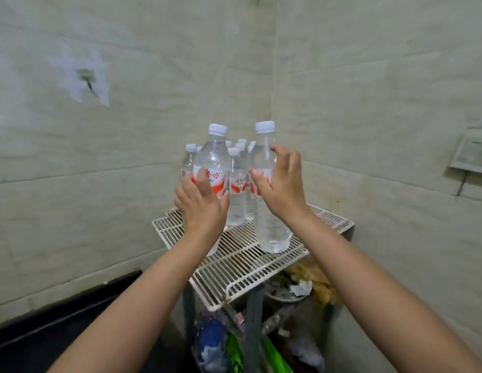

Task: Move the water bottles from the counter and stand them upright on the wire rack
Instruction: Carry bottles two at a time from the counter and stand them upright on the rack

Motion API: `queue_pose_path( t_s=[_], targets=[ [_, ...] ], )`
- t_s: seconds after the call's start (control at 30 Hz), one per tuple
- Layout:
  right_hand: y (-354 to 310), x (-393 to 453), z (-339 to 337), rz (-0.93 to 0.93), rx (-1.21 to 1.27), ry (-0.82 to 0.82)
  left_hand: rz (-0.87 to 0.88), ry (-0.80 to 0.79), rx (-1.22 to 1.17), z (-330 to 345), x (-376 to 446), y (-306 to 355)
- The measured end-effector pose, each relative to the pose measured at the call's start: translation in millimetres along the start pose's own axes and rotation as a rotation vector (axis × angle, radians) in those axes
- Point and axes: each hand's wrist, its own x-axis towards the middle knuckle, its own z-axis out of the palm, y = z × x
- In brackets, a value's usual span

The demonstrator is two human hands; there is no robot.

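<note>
Two clear water bottles with white caps and red-and-white labels stand at the front of the white wire rack. My left hand is just in front of the left bottle, fingers extended over its label and thumb by its right side; my wrist hides its base. My right hand is spread beside the right bottle, thumb and forefinger at its label, not clamped round it. That bottle's base rests on the rack wires. Several more bottles stand upright in a cluster behind, towards the wall corner.
The rack sits in a tiled wall corner. Under it lie plastic bags, scraps and green and blue items. A dark counter edge runs along the lower left. The rack's front and right parts carry no bottles.
</note>
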Motion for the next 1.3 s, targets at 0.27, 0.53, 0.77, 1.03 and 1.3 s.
queue_pose_path(
  t_s=[0.27,0.53,0.77,1.03,1.3],
  targets=[
    [105,44,62,-0.109,0.26,-0.199,-0.279,0.039,0.07,97,16,14],
    [166,40,92,-0.122,0.412,-0.227,-0.364,-0.053,0.113,125,-1,6],
    [178,35,64,-0.098,0.399,-0.325,-0.524,-0.039,0.11,114,-3,24],
    [163,102,27,-0.182,0.446,-0.655,-0.396,-0.016,0.135,78,46,35],
    [145,149,22,-0.473,-0.078,-0.94,-0.173,-0.317,0.404,75,90,36]
  ],
)
